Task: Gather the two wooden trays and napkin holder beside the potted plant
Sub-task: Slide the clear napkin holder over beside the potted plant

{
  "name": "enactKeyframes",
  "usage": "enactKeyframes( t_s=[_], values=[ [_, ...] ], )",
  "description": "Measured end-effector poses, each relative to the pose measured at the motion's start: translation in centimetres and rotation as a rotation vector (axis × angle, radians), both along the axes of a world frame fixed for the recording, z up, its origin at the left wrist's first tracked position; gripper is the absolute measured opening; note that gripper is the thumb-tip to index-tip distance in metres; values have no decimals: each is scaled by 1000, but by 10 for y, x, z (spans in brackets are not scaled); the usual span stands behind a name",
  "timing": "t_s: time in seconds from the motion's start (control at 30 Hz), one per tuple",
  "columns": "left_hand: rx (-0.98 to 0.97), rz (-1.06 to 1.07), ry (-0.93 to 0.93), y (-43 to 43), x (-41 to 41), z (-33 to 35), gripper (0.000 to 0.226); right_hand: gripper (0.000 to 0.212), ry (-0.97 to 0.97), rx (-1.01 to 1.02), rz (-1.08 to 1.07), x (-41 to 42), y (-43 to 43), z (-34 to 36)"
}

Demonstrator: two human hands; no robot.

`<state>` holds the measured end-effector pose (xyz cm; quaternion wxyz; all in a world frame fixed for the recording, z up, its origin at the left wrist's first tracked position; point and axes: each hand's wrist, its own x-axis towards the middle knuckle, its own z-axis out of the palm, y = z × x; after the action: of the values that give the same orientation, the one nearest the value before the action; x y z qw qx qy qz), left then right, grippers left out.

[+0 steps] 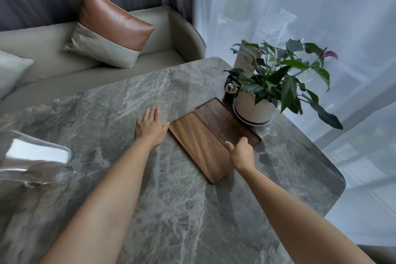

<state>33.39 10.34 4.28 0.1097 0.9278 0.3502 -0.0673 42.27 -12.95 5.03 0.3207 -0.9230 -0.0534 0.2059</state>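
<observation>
Your left hand (151,127) lies flat and spread on the marble counter (171,210), thumb touching the far corner of the lighter wooden tray (197,148). Your right hand (242,153) has its grip curled over the seam where that tray meets the darker wooden tray (225,123), pressing down, holding nothing. Both trays sit side by side near the counter's far right corner, the darker one touching the potted plant (257,107). Push harder and you may shove the pot toward the edge. I can't pick out the napkin holder with certainty.
</observation>
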Motion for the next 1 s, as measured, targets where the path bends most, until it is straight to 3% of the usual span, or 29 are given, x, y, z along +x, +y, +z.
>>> enactKeyframes(
  t_s=[0.1, 0.27, 0.43, 0.7, 1.0],
  values=[
    [100, -13, -47, 15, -30, 24, 67, 51, -65, -2, 176, -17, 31, 21],
    [180, 51, -120, 50, -103, 64, 69, 87, -214, -27, 500, -64, 95, 56],
    [218, 150, -91, 85, -188, 87, 74, 94, -350, -90, 764, -113, 153, 78],
    [182, 269, -4, 137, -306, 87, 86, 103, -379, -98, 936, -202, 228, 85],
    [51, 183, 92, 170, -343, 57, 93, 104, -437, -254, 1043, -253, 279, 50]
  ],
)
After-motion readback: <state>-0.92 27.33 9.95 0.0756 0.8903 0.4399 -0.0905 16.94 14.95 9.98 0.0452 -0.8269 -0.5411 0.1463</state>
